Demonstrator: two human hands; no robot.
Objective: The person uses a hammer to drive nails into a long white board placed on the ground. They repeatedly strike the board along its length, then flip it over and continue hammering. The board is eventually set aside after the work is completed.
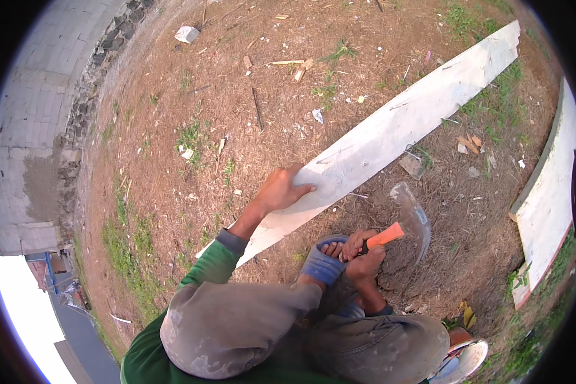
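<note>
A long white-faced wooden board [365, 149] lies slantwise over the ground, with several bent nails sticking out of it. My left hand [283, 189] grips its near part, the thumb on the face and the fingers at the far edge. My right hand [365, 257] is closed around the orange and black handle of a claw hammer [415, 221], beside my foot in a blue sandal [324, 264]. The hammer's metal head, blurred, is over the soil to the right of the board and apart from it.
Another white board [552, 192] lies at the right. A container [465, 360] stands by my right knee. Wood scraps [470, 143], a white block [187, 34] and tufts of grass are scattered over the dry ground. A block wall [33, 105] with a stone footing runs along the left.
</note>
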